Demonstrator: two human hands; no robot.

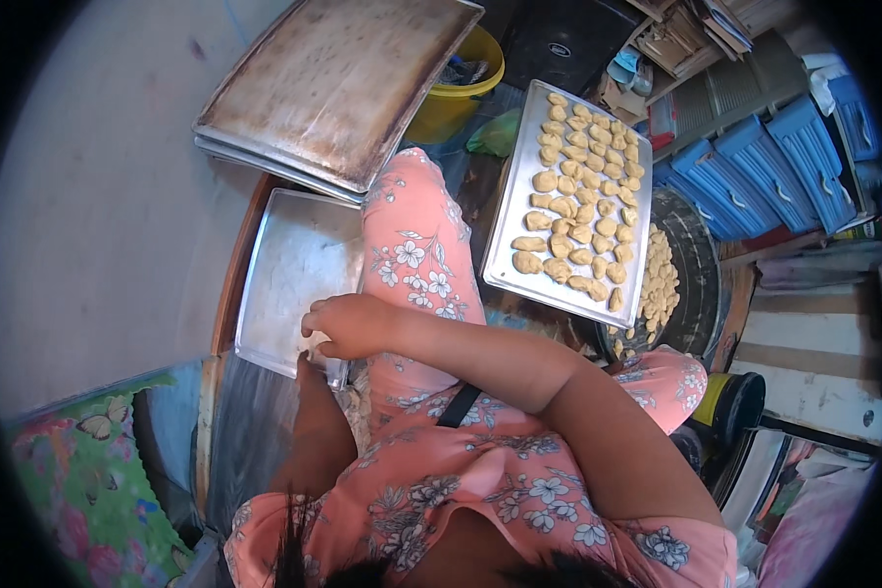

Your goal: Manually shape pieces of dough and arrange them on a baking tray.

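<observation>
My right hand point(351, 325) reaches across my lap to the near end of a metal tray point(299, 235) at my left. Its fingers are curled over a small pale bit point(314, 341), too small to make out. Just below it is my left hand point(307, 370), close to the tray's near edge; most of its fingers are hidden. At right, a second metal tray point(505, 265) carries rows of yellowish dough pieces point(585, 203). Beyond it, more small dough pieces point(660, 279) lie in a wide dark round basin point(694, 245).
Stacked browned baking trays point(333, 88) stand at the far left, over the far end of the near tray. Behind them is a yellow bucket point(461, 93). Blue drawers point(755, 176) line the right. A dark tub point(735, 400) stands by my right knee, and a butterfly-patterned cloth point(98, 470) hangs near left.
</observation>
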